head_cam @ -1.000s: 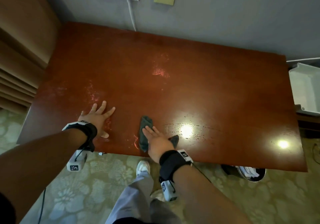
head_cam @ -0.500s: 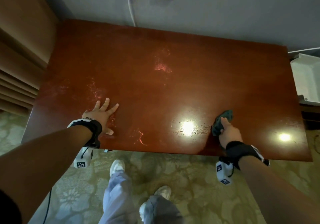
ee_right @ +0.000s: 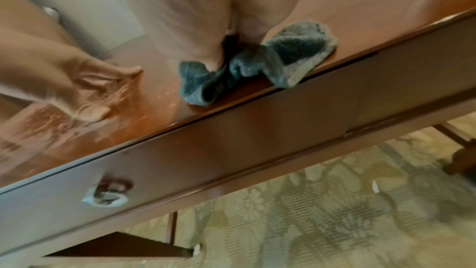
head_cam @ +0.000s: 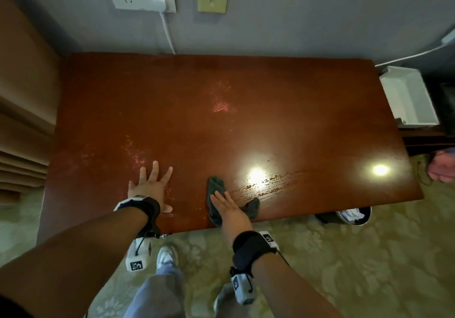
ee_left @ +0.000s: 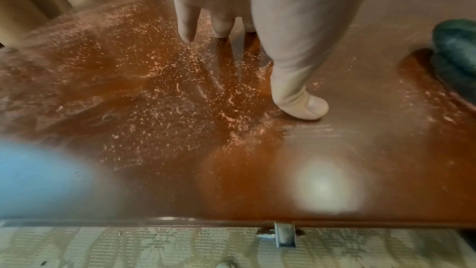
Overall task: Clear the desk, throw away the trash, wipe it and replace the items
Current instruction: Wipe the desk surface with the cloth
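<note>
Reddish-brown desk (head_cam: 246,120) against a grey wall: in the head view the person's left hand (head_cam: 150,189) lies flat near the front edge, fingers spread. Just beside it the right hand (head_cam: 229,210), fingers straight, presses a dark grey cloth (head_cam: 214,184) onto the top. Only the left wrist view shows pale specks (ee_left: 159,80) scattered round the fingers. Only the right wrist view shows a drawer handle (ee_right: 105,199) below the edge. A white tray (head_cam: 406,96) sits off the desk's right end, and the desk's front edge partly hides a bin (head_cam: 352,215). Another person's hand (head_cam: 440,170) shows at far right.
</note>
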### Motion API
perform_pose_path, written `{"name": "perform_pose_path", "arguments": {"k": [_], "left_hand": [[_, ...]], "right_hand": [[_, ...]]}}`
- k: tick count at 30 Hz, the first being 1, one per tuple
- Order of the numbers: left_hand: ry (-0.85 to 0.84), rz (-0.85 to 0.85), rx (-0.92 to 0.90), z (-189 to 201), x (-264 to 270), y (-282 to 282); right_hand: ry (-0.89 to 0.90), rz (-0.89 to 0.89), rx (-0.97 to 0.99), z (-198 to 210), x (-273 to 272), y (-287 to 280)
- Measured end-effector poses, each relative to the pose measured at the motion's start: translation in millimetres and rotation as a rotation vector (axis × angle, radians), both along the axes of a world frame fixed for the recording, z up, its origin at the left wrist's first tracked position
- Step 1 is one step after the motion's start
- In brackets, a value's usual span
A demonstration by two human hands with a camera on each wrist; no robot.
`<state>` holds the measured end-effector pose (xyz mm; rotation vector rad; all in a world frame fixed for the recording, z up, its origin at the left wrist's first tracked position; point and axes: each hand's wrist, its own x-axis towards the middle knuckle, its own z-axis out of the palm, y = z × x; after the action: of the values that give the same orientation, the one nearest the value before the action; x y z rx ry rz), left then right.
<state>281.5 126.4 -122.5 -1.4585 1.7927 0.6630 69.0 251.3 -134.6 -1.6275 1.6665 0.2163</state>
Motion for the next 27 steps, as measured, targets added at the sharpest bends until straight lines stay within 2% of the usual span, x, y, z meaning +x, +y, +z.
{"name": "perform_pose_path", "arguments": {"k": [2, 7, 10, 14, 18, 23, 27], "left_hand": [[0.015, 0.003, 0.006, 0, 2, 0], [0.047, -0.002, 0.022, 1, 2, -3], [0.052, -0.004, 0.027, -1, 3, -3], [0.051, -0.003, 0.035, -3, 4, -3], [0.036, -0.006, 0.017, -3, 3, -2], [-0.008, -0.004, 0.011, -5, 2, -3], [-0.062, -0.028, -0.011, -5, 1, -3]], "right_hand": [[-0.002, -0.024, 0.018, 7, -15, 1], [0.132, -0.417, 0.025, 15, -89, 5], [0.158, -0.565, -0.016, 18, -125, 0], [0.18, -0.633, -0.001, 18, -123, -20], [0.18, -0.479, 0.041, 11, -85, -49], [0.011, -0.051, -0.015, 7, 0, -99], [-0.04, 0.146, -0.004, -1, 29, -115]]}}
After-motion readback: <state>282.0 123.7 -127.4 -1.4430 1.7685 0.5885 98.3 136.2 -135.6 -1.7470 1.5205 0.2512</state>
